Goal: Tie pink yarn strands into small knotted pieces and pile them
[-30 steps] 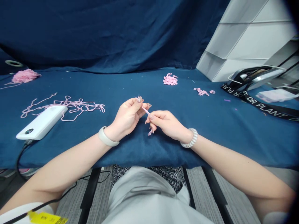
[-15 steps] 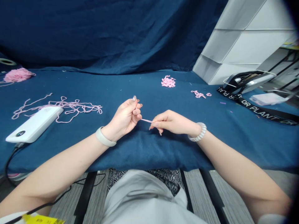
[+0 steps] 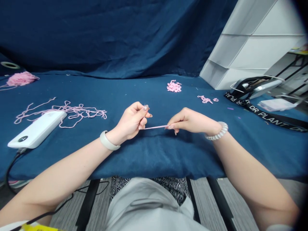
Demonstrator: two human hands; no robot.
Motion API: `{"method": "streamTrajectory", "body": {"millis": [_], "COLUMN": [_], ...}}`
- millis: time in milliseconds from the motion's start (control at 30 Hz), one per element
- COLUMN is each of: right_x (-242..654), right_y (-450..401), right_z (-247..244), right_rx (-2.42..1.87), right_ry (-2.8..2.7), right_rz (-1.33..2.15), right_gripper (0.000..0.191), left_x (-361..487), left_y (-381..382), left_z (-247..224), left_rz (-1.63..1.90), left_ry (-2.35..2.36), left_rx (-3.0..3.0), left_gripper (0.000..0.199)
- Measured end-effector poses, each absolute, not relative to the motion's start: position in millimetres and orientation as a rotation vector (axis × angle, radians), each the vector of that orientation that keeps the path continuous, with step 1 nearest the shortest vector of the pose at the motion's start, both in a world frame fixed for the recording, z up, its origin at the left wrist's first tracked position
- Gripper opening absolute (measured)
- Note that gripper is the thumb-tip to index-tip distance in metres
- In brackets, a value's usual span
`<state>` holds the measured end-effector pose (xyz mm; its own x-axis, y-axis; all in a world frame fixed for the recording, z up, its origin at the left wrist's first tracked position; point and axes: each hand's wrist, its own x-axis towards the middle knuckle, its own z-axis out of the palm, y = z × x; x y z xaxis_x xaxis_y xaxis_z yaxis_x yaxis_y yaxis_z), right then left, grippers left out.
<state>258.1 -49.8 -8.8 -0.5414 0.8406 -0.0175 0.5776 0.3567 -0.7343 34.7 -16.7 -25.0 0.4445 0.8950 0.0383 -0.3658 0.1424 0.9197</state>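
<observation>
A thin length of pink yarn (image 3: 155, 127) runs taut between my two hands, above the near part of the blue cloth. My left hand (image 3: 134, 119) is closed on one end, its thumb pressed over curled fingers that hide the yarn inside. The other end is pinched between thumb and fingers of my right hand (image 3: 186, 121). Beyond them lies a small heap of short pink yarn pieces (image 3: 174, 86). Loose long strands of pink yarn (image 3: 80, 110) spread over the cloth to the left of my left hand.
A white power bank (image 3: 38, 129) with a black cable lies at left, partly on the strands. A pink yarn ball (image 3: 22, 78) and a tape roll (image 3: 10, 65) sit far left. At right are more yarn scraps (image 3: 205, 99), a lettered black strap (image 3: 267, 116) and a white box (image 3: 237, 61).
My right hand has moved right, away from my left, so a longer stretch of yarn shows between them. The left hand has turned slightly, its thumb now lower and further right.
</observation>
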Motion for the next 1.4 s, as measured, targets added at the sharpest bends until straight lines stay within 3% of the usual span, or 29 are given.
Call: {"method": "streamTrajectory", "body": {"millis": [367, 900, 1400], "right_x": [249.2, 220.4, 209.1], "right_y": [-54.1, -75.5, -80.5], "right_z": [-6.7, -8.9, -20.8], "right_rx": [-1.206, -0.745, -0.671], "right_ry": [-2.012, -1.979, -1.862], "right_rz": [0.709, 0.205, -0.020], "right_gripper": [0.024, 0.005, 0.006], "left_x": [37.5, 37.4, 34.6], "left_y": [-18.1, -31.2, -34.5], "left_z": [-32.5, -25.6, -30.4], "left_rz": [0.978, 0.844, 0.622], "left_ry": [0.613, 0.598, 0.458], "left_rx": [1.156, 1.085, 1.051], "left_gripper": [0.041, 0.042, 0.044]}}
